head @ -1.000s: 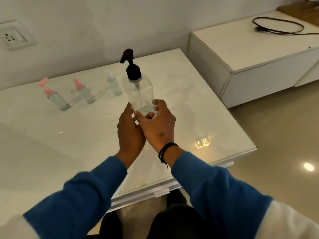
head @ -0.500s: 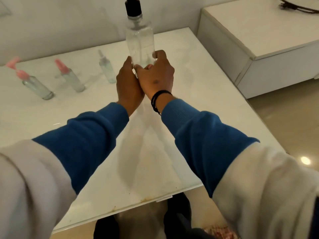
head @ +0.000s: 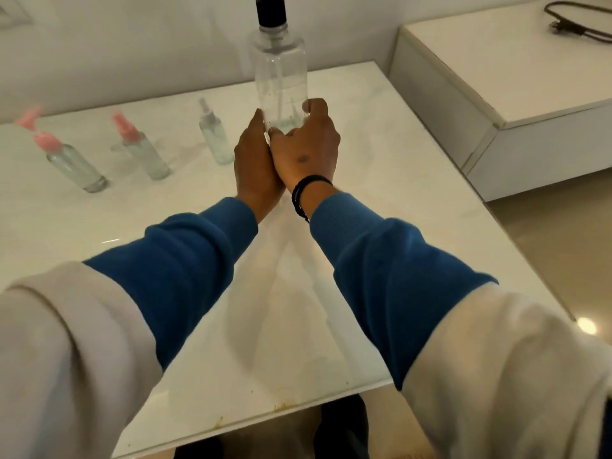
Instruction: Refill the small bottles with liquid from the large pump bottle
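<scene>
The large pump bottle [head: 280, 74], clear plastic with a black pump collar, stands upright mid-table, little liquid at its base. I have my left hand [head: 255, 164] and right hand [head: 306, 150] wrapped around its lower part, touching each other. Three small bottles [head: 142, 150] stand to the left, well apart. The glossy white table [head: 381, 193] has open room toward its right edge.

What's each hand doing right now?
Left hand: closed on the large pump bottle, at its base.
Right hand: closed on the same bottle.
</scene>
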Demonstrator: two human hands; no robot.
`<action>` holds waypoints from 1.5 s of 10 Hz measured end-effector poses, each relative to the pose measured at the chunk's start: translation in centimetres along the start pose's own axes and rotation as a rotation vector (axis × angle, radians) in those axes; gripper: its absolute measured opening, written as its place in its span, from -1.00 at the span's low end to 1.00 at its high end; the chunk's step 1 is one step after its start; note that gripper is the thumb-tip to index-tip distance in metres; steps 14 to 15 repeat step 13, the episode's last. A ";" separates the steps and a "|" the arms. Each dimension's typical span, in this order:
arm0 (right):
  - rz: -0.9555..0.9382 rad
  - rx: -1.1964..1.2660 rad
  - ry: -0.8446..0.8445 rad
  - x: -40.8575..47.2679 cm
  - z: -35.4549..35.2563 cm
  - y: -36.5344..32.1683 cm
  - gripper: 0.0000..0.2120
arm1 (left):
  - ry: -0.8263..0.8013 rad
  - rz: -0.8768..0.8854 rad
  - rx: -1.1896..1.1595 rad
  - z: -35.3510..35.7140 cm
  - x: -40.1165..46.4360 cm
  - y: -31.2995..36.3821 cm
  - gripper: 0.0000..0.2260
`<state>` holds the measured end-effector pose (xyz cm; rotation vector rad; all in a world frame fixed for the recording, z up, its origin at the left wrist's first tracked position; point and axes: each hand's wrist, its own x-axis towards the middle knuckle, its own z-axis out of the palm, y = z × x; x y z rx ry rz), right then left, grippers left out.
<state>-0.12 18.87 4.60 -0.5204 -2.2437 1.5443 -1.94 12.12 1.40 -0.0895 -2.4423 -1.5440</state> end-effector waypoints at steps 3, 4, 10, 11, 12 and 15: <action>-0.027 -0.009 0.018 0.0 0.3 0.3 -0.55 | -0.047 -0.037 -0.075 -0.1 0.2 -0.6 -0.58; -0.028 -0.022 0.025 0.1 0.5 0.4 -0.51 | -0.036 -0.153 -0.266 -0.1 0.3 0.0 -0.74; -0.048 -0.061 0.038 0.6 1.0 0.8 -0.45 | -0.073 -0.057 -0.014 0.2 1.2 -2.1 -0.52; -0.043 -0.045 0.026 0.3 1.0 1.1 -0.44 | -0.073 -0.034 0.065 0.1 0.2 -1.7 -0.60; -0.004 -0.046 0.003 -0.1 0.8 1.2 -0.43 | -0.066 -0.182 -0.165 -0.6 -0.8 -0.3 -0.78; 0.039 -0.050 -0.006 -1.7 0.7 1.8 -0.41 | -0.026 -0.239 -0.226 -1.6 -3.0 0.9 -0.78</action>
